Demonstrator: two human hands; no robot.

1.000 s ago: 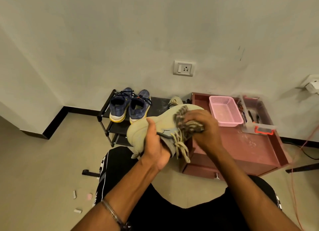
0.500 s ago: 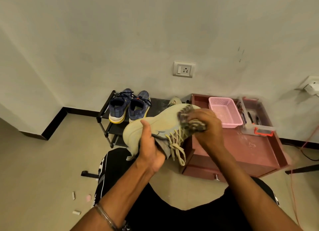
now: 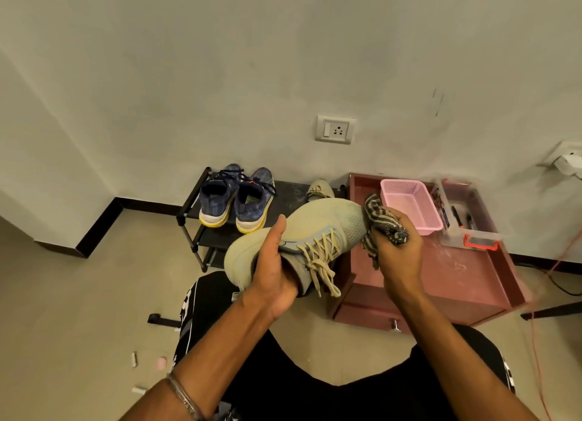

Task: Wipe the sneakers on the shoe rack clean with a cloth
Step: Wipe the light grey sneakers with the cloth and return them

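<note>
Hands grip beige sneaker (image 3: pixel 318 228) and striped cloth (image 3: pixel 382 220), hiding the sneaker's collar.

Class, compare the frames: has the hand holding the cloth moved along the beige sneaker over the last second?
Yes. The right hand with the striped cloth has slid off the laces to the beige sneaker's toe, nearer the pink basket.

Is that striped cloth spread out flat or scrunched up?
Scrunched up. The striped cloth is bunched in the right hand, its folds sticking out above the fingers, beside the toe of the beige sneaker held by the left hand.
</note>
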